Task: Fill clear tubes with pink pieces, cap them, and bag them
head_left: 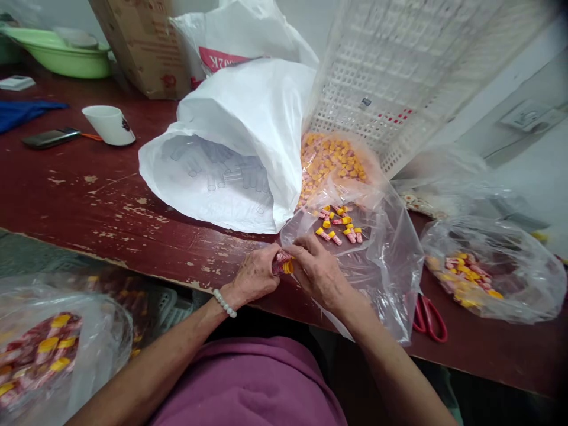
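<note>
My left hand (257, 273) is closed around small pink-and-red tubes with yellow caps (287, 267), over the table's front edge. From the other side, my right hand (323, 277) has its fingers bent in on the tubes' capped ends; its fingertips are partly hidden. Just beyond it, several loose yellow-capped tubes (348, 232) lie on a clear plastic bag (381, 254). The deeper part of that bag holds a heap of yellow-topped pieces (332, 157). A white sack (248, 97) lies open toward me, with clear empty tubes (217, 168) inside.
Behind the clear bag leans a white plastic basket (373, 71). Red scissors (429, 319) and another bag of capped pieces (470, 275) sit at right. At left are a paper cup (109, 125), a phone (51, 138) and, below, a bag of filled tubes (97, 331).
</note>
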Tool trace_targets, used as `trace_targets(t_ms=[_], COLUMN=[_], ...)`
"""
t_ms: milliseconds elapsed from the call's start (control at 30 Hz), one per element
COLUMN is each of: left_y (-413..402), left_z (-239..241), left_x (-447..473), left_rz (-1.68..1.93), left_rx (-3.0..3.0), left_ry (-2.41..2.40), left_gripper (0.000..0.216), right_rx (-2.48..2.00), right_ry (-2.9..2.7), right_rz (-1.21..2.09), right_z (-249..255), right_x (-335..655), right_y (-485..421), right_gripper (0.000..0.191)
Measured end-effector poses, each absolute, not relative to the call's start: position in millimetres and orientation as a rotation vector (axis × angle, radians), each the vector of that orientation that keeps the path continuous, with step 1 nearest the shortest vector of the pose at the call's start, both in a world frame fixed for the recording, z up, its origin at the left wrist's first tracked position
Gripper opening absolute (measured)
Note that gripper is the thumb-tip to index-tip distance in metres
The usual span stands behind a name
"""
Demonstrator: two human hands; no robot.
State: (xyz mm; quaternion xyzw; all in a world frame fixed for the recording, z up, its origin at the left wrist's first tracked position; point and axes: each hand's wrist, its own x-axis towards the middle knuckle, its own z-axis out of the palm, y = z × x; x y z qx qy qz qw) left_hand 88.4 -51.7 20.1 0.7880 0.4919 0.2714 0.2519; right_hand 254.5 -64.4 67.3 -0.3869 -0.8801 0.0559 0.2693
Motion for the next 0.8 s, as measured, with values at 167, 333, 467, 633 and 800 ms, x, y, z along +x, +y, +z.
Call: trace_targets(t_ms=[167, 333, 467, 633, 800], left_y=[-53.2, -55.5, -51.9, -44.6, -43.8], left_z=[21.5, 24.8, 19.5, 10.9, 15.9], left_x=[86.3, 84.4, 81.3, 73.2, 73.0], left_rz=[0.722, 0.686, 0.786, 0.897, 0.918], left_rx=[2.114, 1.999, 1.888, 1.560, 1.406], left_ry=[1.345, 1.373, 1.340, 1.270, 1.256], left_gripper=[0.032, 0.030, 0.024, 0.021, 0.025], right_rx=[-1.125, -1.181, -1.192, -1.720, -1.842], right_ry=[-2.148, -2.261, -2.127, -1.996, -2.103], right_rz=[0.170, 0.235, 0.294, -0.132, -0.082], right_z=[63.4, 48.3, 39.5, 16.8, -1.7], right_x=[257.6, 249.4, 266.6, 329.6, 364.4], right_y=[-66.7, -74.2, -53.5, -2.2, 16.9], right_gripper=[0.049, 0.057, 0.050, 0.032, 0.027])
